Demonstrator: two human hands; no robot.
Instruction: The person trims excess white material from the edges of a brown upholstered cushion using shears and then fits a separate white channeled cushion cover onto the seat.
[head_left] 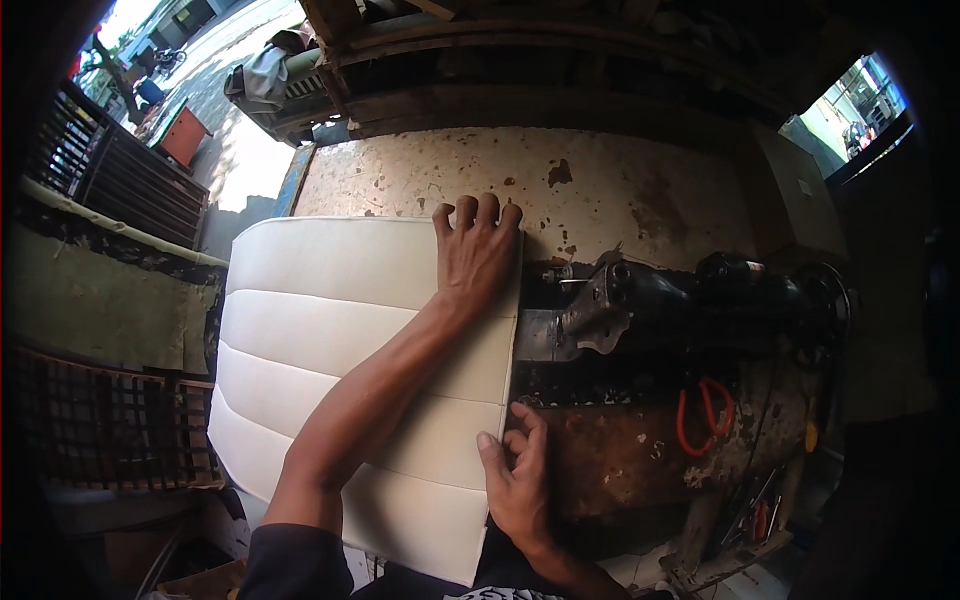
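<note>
A cream-white padded panel with stitched cross seams, like a seat cover (350,370), lies across the left part of the worktop. My left arm reaches over it. My left hand (475,250) sits at its far right corner, fingers hooked over the far edge, their tips hidden. Lower down, my right hand (518,480) is at the panel's right edge, with the thumb on top and bent fingers against the edge. Just right of the panel stands a dark sewing machine (650,295), its metal head plate (600,310) close to the edge.
Red-handled scissors (705,415) rest on the worn brown tabletop (600,450) at the right. Behind is a stained pale board (420,175). Tools (760,515) sit in a low rack at lower right. A slatted crate (110,415) stands at the left.
</note>
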